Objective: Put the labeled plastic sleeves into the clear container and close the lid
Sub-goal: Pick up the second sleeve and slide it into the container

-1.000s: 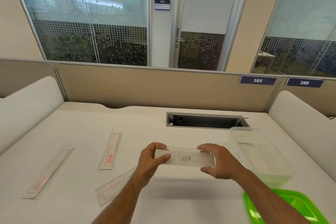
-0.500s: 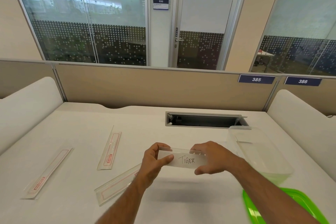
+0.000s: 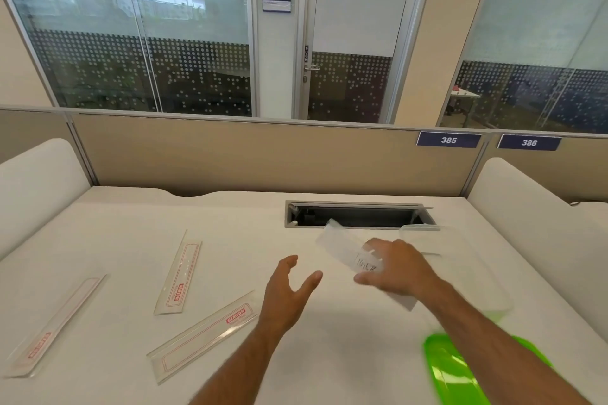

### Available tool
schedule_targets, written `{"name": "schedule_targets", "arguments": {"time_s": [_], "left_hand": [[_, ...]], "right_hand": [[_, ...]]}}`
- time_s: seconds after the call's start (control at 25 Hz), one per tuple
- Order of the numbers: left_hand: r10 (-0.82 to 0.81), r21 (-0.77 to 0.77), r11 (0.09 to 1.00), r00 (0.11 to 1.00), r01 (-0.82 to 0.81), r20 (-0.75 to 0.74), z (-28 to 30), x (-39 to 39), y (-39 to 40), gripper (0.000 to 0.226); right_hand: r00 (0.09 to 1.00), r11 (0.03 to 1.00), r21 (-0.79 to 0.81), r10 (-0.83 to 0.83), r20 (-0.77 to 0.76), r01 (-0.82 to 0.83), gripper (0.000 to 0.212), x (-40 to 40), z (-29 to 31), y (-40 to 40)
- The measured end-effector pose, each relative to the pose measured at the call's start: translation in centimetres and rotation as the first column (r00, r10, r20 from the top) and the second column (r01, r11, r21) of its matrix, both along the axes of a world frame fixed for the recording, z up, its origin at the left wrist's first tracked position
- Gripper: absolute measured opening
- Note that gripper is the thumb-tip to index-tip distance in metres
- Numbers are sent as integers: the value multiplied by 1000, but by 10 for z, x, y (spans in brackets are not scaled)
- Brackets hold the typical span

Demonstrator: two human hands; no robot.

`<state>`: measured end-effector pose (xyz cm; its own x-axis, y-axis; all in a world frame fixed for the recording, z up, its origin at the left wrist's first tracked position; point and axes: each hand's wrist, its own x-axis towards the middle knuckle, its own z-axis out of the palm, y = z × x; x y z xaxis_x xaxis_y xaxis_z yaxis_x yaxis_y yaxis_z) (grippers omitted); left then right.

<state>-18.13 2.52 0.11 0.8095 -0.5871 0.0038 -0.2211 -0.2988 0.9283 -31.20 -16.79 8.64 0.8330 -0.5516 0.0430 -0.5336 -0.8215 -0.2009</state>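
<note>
Clear labeled sleeve [image 3: 348,250] pinched in my right hand [image 3: 399,268], tilted, just left of clear container [image 3: 460,260]. Left hand [image 3: 289,294] free above bench [image 3: 131,273], fingers [image 3: 311,281] spread, holding nothing.

Bright even light, motion blur, wide-angle edge bending
</note>
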Motion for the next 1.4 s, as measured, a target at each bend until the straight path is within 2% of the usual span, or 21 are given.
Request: {"name": "schedule_targets", "arguments": {"time_s": [0.12,0.2,0.32,0.44,0.6,0.8,1.12,1.4], "left_hand": [[-61,180,983,986,33,154,-24,-1,-6,79],[-143,306,951,949,52,282,-41,-1,-10,81],[-286,505,861,877,59,386,-67,0,-13,88],[-376,608,793,808,27,454,-87,3,-10,96],[-372,593,805,754,-28,541,-96,3,-12,100],[-380,613,789,748,-45,545,-97,4,-14,96],[-374,593,805,745,-36,553,-93,1,-14,90],[-362,590,805,739,-59,568,-101,4,-15,96]], "right_hand": [[969,974,-16,-221,113,224,64,-17,17,-38],[924,933,-27,-350,153,358,63,-30,22,-62],[865,872,-12,-483,135,489,73,-47,18,-93],[823,823,-9,-566,49,567,76,-58,4,-112],[785,788,-9,-615,-72,616,71,-65,-18,-124],[749,758,-10,-645,-153,652,63,-70,-40,-133],[733,738,71,-645,-215,671,37,-66,-72,-141],[722,726,86,-650,-237,682,32,-64,-83,-143]]}}
